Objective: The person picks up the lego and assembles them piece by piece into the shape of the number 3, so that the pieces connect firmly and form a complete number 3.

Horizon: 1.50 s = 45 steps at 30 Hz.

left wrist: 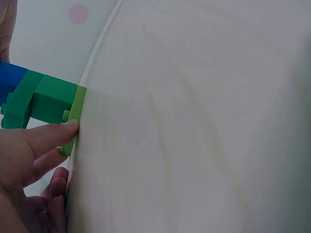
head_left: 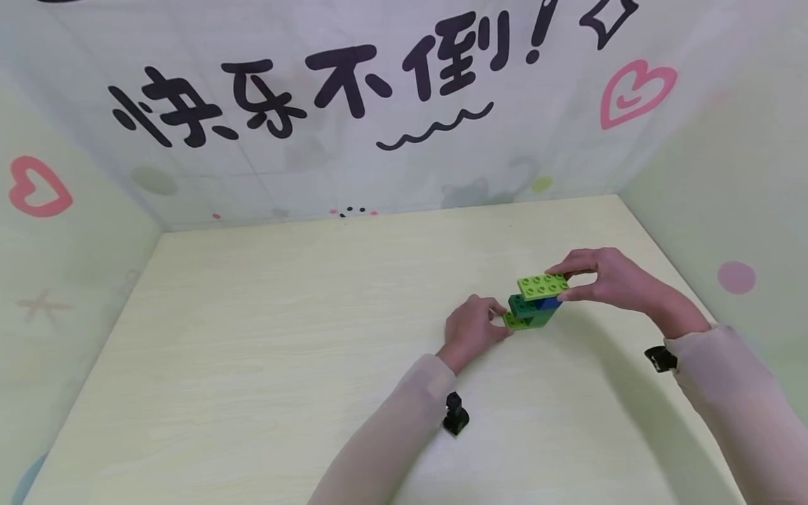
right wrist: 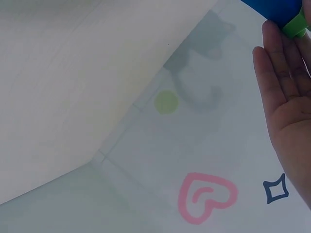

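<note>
A small brick stack stands on the pale table (head_left: 284, 337), right of the middle. Its light green base brick (head_left: 519, 322) carries a dark green brick (head_left: 525, 306) and a blue brick (head_left: 552, 304). My left hand (head_left: 500, 319) pinches the base at its left end; in the left wrist view the thumb (left wrist: 46, 137) presses on the base brick (left wrist: 77, 112) beside the dark green brick (left wrist: 48, 99). My right hand (head_left: 564, 283) pinches a light green studded brick (head_left: 543, 285) lying on top of the stack. In the right wrist view the fingers (right wrist: 284, 92) lie below the blue brick (right wrist: 277, 8).
Printed white walls close in the table at the back (head_left: 353, 105), left (head_left: 50, 231) and right (head_left: 726, 210). The stack stands near the right wall. Small black cameras sit at my left wrist (head_left: 456, 415) and right wrist (head_left: 660, 359).
</note>
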### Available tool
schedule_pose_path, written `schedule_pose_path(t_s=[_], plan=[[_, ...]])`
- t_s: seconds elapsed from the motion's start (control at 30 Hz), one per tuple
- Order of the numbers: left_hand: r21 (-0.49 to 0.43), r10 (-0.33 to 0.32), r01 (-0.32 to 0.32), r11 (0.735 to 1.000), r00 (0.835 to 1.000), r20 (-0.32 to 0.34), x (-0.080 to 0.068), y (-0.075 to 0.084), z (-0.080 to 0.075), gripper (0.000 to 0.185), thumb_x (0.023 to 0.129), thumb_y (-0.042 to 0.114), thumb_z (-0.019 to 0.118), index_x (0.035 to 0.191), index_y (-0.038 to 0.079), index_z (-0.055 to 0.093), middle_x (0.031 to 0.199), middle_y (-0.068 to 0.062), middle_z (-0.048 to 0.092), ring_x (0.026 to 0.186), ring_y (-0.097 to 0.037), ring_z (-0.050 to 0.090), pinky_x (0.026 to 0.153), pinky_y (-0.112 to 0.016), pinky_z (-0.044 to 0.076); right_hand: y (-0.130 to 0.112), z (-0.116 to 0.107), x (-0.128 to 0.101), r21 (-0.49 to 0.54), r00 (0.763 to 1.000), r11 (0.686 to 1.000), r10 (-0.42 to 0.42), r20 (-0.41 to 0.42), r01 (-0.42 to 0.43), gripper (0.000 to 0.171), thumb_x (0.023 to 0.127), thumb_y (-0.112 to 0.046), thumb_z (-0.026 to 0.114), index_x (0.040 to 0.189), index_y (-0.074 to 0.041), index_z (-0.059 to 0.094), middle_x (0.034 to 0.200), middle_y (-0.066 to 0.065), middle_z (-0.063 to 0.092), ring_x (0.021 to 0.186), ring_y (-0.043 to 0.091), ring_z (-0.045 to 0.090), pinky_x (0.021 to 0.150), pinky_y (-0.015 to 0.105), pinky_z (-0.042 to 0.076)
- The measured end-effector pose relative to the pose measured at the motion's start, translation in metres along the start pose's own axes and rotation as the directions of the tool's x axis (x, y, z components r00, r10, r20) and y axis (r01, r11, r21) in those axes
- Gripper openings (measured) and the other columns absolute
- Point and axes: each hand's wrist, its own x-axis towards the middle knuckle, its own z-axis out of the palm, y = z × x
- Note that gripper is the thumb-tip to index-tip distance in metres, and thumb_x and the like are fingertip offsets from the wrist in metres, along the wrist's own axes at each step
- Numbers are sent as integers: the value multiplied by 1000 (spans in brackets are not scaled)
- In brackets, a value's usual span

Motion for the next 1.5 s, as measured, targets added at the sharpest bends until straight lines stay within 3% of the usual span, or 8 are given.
schedule_pose_path(t_s=[0.17, 0.43, 0.6, 0.93, 1.17, 1.5], plan=[[-9, -7, 7, 1000, 1000, -11, 1, -1, -3, 33, 73, 34, 77, 103, 22, 69, 82, 8, 50, 72, -6, 46, 54, -21, 35, -2, -1, 4, -5, 1000, 1000, 3, 4, -3, 36, 78, -20, 74, 111, -8, 67, 97, -5, 62, 86, 12, 55, 71, 26, 44], [-7, -19, 19, 1000, 1000, -7, 0, 0, -5, 33, 73, 33, 77, 103, 22, 70, 83, 9, 51, 74, -6, 47, 55, -21, 35, 3, 2, 5, 77, 1000, 997, -21, -1, 21, 37, 77, -16, 74, 111, -4, 65, 98, 0, 63, 84, 8, 57, 68, 22, 46], [-10, -15, 15, 1000, 1000, -5, 0, 0, -6, 33, 73, 33, 77, 104, 22, 69, 82, 8, 51, 73, -6, 47, 55, -21, 35, 0, 1, 4, 110, 1000, 994, 9, 12, -10, 38, 78, -17, 73, 112, -4, 64, 99, 2, 63, 86, 8, 59, 69, 22, 46], [5, -14, 14, 1000, 1000, -1, -2, 3, -5, 33, 73, 33, 77, 103, 21, 69, 82, 7, 50, 72, -7, 47, 54, -21, 35, -2, -4, 5, 118, 996, 991, 58, 75, -66, 38, 78, -17, 74, 112, -3, 63, 106, 8, 62, 101, 31, 59, 84, 38, 46], [21, 7, -7, 1000, 1000, 10, -2, 1, -2, 34, 73, 33, 76, 103, 20, 68, 80, 7, 49, 70, -8, 46, 54, -21, 35, 2, -4, 5, 228, 990, 969, 74, 119, -100, 42, 77, -16, 74, 114, -1, 61, 111, 11, 60, 103, 28, 58, 83, 30, 47], [-30, 48, -46, 998, 996, 69, 3, -5, -7, 38, 74, 31, 76, 109, 19, 65, 83, 6, 52, 74, -8, 50, 57, -22, 38, 2, -10, 2, 223, 992, 971, 59, 113, -83, 43, 81, -19, 71, 120, -4, 58, 117, 14, 58, 104, 27, 56, 79, 25, 48]])
